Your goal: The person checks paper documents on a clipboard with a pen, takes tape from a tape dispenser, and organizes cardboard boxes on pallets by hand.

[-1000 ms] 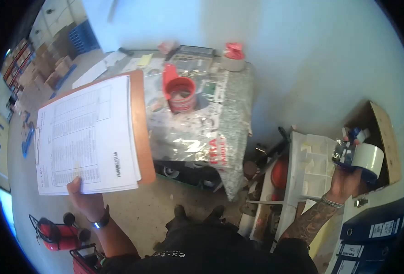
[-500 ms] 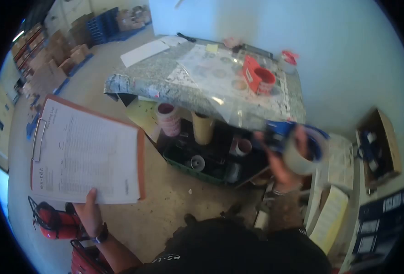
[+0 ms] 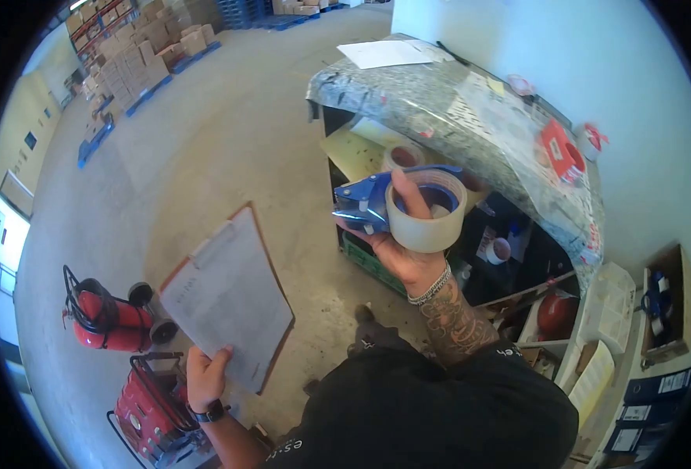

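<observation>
A tape gun [image 3: 430, 223] with a blue frame and a wide roll of clear tape rests in my right hand [image 3: 404, 262], the thumb through the roll's core. Its toothed metal end points left. Lower down, my left hand [image 3: 208, 375] pinches the bottom corner of a clipboard [image 3: 265, 258], thumb on top. Printed sheets [image 3: 232, 301] are clipped to the board, which tilts away from me; their small text is too blurred to read. Behind the tape gun are the shelf and counter.
A stone-patterned counter [image 3: 408, 90] bears papers and a red tape dispenser [image 3: 560, 152]. Beneath it stand tape rolls [image 3: 498, 250] on a dark shelf. A red fire extinguisher [image 3: 107, 316] and a red machine [image 3: 146, 414] are at left. Boxes on pallets [image 3: 138, 74] stand far back.
My view has swung left, so the counter now lies further right. The clipboard has come lower and tilted. The tape gun has turned and moved in front of me, still in my right hand.
</observation>
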`<action>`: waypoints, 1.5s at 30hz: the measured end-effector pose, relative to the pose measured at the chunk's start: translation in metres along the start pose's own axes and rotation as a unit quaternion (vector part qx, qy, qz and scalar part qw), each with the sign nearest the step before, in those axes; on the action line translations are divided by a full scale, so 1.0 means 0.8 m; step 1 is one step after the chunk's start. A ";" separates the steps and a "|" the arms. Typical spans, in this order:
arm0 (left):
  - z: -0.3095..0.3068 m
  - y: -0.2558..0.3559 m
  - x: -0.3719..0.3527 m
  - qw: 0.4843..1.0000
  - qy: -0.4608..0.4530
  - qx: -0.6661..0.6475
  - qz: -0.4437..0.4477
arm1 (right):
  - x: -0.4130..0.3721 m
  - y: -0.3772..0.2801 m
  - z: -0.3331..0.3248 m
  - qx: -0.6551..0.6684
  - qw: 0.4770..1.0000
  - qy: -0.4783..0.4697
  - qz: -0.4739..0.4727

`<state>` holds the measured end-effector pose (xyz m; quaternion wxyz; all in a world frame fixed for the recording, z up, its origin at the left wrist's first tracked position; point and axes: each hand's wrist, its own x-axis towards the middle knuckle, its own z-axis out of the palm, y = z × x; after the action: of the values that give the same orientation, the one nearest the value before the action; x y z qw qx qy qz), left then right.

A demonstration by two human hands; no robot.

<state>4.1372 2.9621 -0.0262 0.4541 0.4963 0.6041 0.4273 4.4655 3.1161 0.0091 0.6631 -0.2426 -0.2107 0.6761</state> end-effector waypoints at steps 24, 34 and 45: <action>0.145 0.277 0.522 0.868 -0.360 -0.317 0.128 | 0.040 0.027 -0.029 -0.276 0.871 0.297 -0.276; 0.324 0.263 0.665 0.811 -0.473 0.033 0.341 | -0.022 0.082 0.033 -0.152 0.853 0.376 -0.329; 0.224 0.254 0.464 0.649 -0.664 0.235 0.288 | -0.061 0.145 0.001 -0.205 0.801 0.490 -0.277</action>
<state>4.3194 3.3696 0.0840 0.4563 0.8863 0.0478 -0.0633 4.3727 3.0635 -0.0582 0.7716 -0.6031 -0.0502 0.1957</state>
